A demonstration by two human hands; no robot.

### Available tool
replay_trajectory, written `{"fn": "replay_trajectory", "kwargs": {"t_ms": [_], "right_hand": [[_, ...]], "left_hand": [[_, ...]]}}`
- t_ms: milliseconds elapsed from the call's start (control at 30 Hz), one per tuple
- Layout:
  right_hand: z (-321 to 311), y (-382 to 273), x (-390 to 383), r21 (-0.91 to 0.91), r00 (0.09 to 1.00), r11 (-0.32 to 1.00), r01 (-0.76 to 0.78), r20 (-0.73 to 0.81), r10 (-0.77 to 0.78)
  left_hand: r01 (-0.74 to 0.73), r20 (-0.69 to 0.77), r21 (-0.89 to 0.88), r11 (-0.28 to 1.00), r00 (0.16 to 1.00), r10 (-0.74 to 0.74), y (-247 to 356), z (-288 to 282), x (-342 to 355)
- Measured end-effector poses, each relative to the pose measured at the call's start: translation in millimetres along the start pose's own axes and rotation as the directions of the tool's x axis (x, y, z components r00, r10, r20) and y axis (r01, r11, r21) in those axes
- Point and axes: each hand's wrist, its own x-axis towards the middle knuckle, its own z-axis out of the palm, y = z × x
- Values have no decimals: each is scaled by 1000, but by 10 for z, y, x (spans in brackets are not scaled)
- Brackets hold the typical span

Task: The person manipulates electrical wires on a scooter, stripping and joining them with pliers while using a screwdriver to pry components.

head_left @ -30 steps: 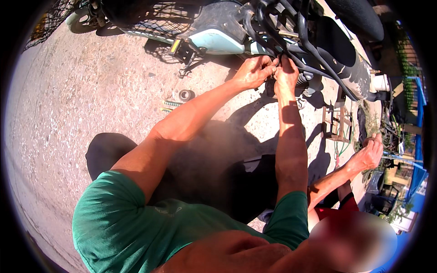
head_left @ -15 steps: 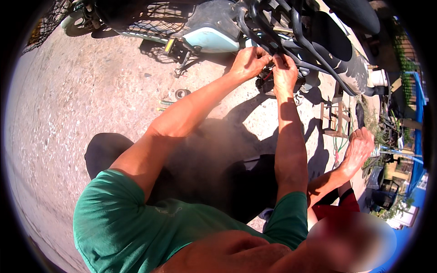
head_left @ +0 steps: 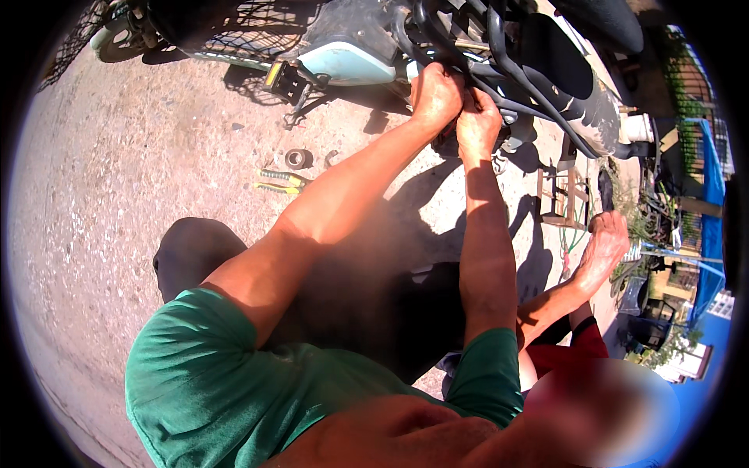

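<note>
Both my hands are up against the underside of a light-blue and grey scooter-like vehicle (head_left: 347,64), below its bent black tubes (head_left: 499,39). My left hand (head_left: 437,97) is closed, its fingers curled in by the frame. Just to its right and slightly nearer, my right hand (head_left: 477,129) is closed too, thumb and fingers pinched together and almost touching the left. Whatever is between the fingers is hidden by the hands and shadow. A pedal (head_left: 287,80) with a yellow reflector sticks out left of my hands.
On the concrete ground lie pliers with yellow-green handles (head_left: 282,185) and a roll of dark tape (head_left: 297,159), left of my left forearm. At right, another person's hand (head_left: 605,246) hangs near a wooden frame (head_left: 563,204). Clutter and a blue tarp (head_left: 714,179) stand beyond.
The view has shifted slightly, bringing more of the pliers into sight. My left hand has turned its back upward and its fingers curl in more tightly. My right hand stays pinched beside it.
</note>
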Motion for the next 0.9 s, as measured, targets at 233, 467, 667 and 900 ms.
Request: {"fn": "replay_trajectory", "kwargs": {"t_ms": [233,467,667,900], "right_hand": [[-70,24,26,10,998,999,-48,34,48],[-33,-188,-51,45,979,979,-198,55,196],[-61,10,16,67,997,995,-75,23,74],[-112,25,6,205,984,962,-179,56,171]], "left_hand": [[154,23,-1,988,988,-154,295,-100,-156],[151,59,-89,984,987,-146,155,-178,-175],[197,109,-178,964,978,-180,206,-217,-116],[267,60,-290,919,963,-261,305,-78,-104]]}}
